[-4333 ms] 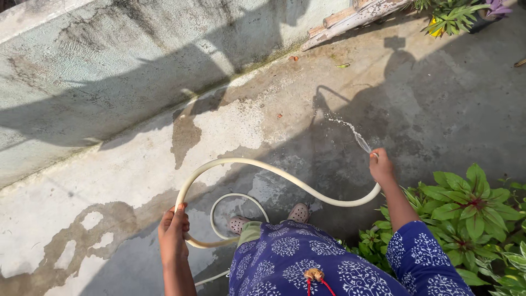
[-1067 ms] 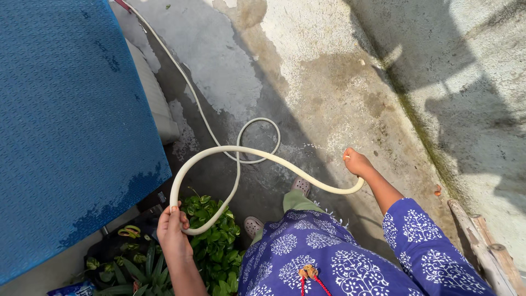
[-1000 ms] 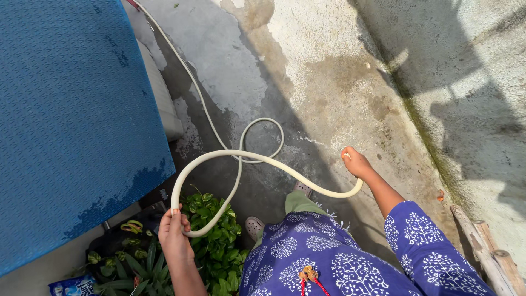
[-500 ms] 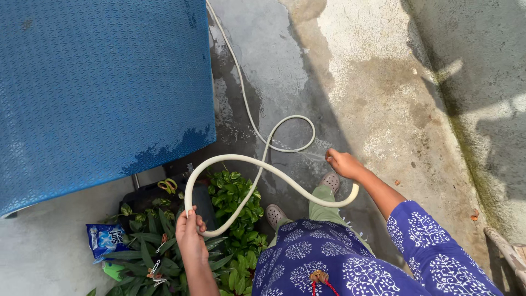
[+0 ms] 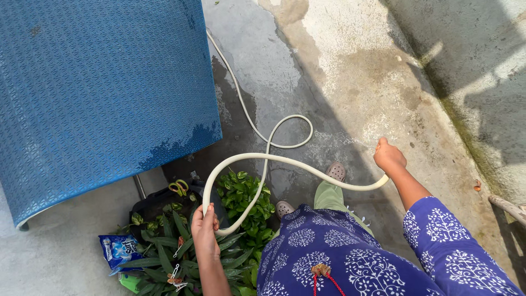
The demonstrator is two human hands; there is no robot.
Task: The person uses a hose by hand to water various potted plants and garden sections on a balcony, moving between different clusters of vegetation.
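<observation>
A cream garden hose (image 5: 285,161) loops across the wet concrete floor in front of me. My left hand (image 5: 204,229) grips the hose where it bends, above green potted plants (image 5: 239,200). My right hand (image 5: 389,155) is closed around the hose's end, held out over the floor to the right. The rest of the hose trails away along the floor toward the top of the view. My feet in grey perforated clogs (image 5: 335,171) stand below the loop.
A large blue textured panel (image 5: 98,93) on metal legs fills the upper left. A blue packet (image 5: 117,248) and green-handled scissors (image 5: 177,187) lie among the plants. A stained wall (image 5: 482,66) runs along the right, with a wooden piece (image 5: 507,205) at its foot.
My view has turned from a wall and plants on the right to the blue panel. In the last half second my right hand swung right with the hose end; my left hand kept its grip.
</observation>
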